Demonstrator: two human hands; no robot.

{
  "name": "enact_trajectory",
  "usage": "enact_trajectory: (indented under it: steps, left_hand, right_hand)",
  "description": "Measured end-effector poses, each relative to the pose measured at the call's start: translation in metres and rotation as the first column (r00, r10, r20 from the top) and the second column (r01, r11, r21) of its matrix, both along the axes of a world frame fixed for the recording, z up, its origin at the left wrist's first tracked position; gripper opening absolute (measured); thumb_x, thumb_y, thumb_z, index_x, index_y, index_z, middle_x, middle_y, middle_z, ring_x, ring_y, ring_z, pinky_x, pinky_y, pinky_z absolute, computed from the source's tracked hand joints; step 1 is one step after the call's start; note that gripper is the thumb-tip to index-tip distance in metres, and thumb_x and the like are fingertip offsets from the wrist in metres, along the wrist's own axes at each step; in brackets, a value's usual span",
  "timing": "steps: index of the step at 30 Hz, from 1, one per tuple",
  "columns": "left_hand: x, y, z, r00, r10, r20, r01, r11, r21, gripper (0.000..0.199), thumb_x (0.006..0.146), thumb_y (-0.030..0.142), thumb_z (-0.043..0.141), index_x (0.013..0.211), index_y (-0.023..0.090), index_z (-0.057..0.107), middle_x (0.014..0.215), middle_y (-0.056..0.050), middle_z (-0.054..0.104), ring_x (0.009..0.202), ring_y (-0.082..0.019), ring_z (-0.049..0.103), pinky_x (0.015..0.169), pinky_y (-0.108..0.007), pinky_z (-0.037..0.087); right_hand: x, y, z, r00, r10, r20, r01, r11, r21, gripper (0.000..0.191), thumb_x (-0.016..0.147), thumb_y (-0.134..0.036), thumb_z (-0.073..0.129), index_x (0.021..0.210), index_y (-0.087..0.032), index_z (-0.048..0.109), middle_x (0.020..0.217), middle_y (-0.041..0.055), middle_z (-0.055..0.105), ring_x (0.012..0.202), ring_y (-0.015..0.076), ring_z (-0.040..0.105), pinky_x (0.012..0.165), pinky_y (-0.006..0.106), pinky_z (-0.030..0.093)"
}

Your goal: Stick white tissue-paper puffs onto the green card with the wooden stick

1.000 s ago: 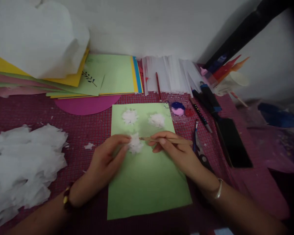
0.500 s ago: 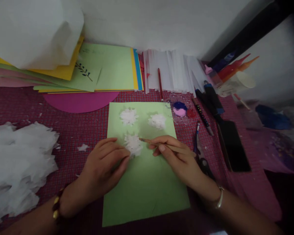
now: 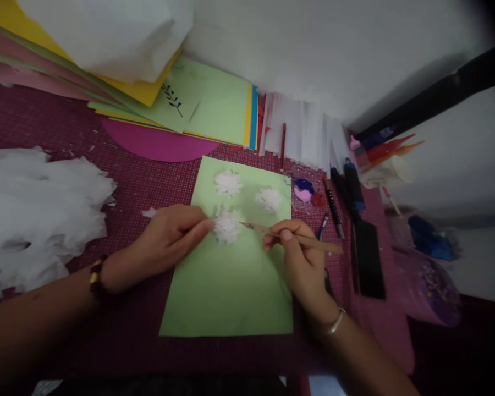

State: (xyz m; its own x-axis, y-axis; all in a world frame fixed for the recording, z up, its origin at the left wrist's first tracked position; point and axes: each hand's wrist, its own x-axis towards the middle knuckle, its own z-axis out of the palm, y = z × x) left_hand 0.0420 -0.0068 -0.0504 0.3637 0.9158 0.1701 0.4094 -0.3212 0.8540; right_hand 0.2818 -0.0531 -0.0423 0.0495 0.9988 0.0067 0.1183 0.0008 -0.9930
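Note:
My right hand is closed round a thin wooden paintbrush. The brush tip is at the right edge of the lower white paper flower; whether it touches the petals I cannot tell. Thumb and forefinger of my left hand are pressed together at this flower's left edge. Two more ruffled paper flowers, one at upper left and one at right, sit on the same light green sheet. Just right of the sheet lies a clear palette with dark blue, pink and red paint.
White cut tissue is heaped at left. Coloured paper sheets lie at the back, beside white strips. On the right are a dotted pen, a phone, paint tubes and a tub of sequins.
The view has turned, so the sheet appears slanted. My left hand has flattened somewhat, staying at the flower's left edge. The paintbrush remains in my right hand, its tip near the same flower.

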Motion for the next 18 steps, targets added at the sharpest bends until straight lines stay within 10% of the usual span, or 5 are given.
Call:
enact_trajectory:
  steps: [3, 13, 18]
  left_hand:
    - [-0.001, 0.002, 0.000, 0.980, -0.182, -0.075, 0.185, 0.982, 0.043, 0.045, 0.091, 0.034, 0.049, 0.050, 0.019, 0.039, 0.050, 0.002, 0.039, 0.048, -0.012, 0.037, 0.051, -0.029, 0.028]
    - [-0.010, 0.013, -0.008, 0.992, 0.017, 0.128, 0.007, 0.983, -0.181, 0.057, 0.095, 0.053, 0.037, 0.049, 0.021, 0.046, 0.052, -0.002, 0.046, 0.051, -0.014, 0.041, 0.052, -0.029, 0.032]
    - [-0.013, 0.020, -0.004, 0.963, 0.168, 0.210, -0.111, 0.959, -0.260, 0.047, 0.092, 0.048, 0.035, 0.060, 0.020, 0.053, 0.061, -0.004, 0.055, 0.058, -0.015, 0.051, 0.060, -0.029, 0.042]
  right_hand:
    - [-0.001, 0.000, -0.001, 0.999, -0.024, -0.029, 0.025, 0.998, 0.051, 0.012, 0.095, -0.028, 0.051, 0.090, -0.024, 0.062, 0.075, -0.0009, 0.066, 0.067, 0.0142, 0.063, 0.066, 0.032, 0.052]
    - [0.000, -0.004, 0.019, 0.990, -0.079, -0.119, 0.113, 0.940, 0.323, 0.011, 0.095, -0.026, 0.053, 0.091, -0.025, 0.063, 0.079, -0.0016, 0.067, 0.067, 0.0119, 0.063, 0.066, 0.029, 0.051]
    - [0.011, -0.009, 0.030, 0.973, -0.060, -0.224, 0.106, 0.975, 0.197, 0.010, 0.091, -0.027, 0.057, 0.086, -0.022, 0.063, 0.074, -0.0010, 0.065, 0.070, 0.0121, 0.063, 0.067, 0.027, 0.051]
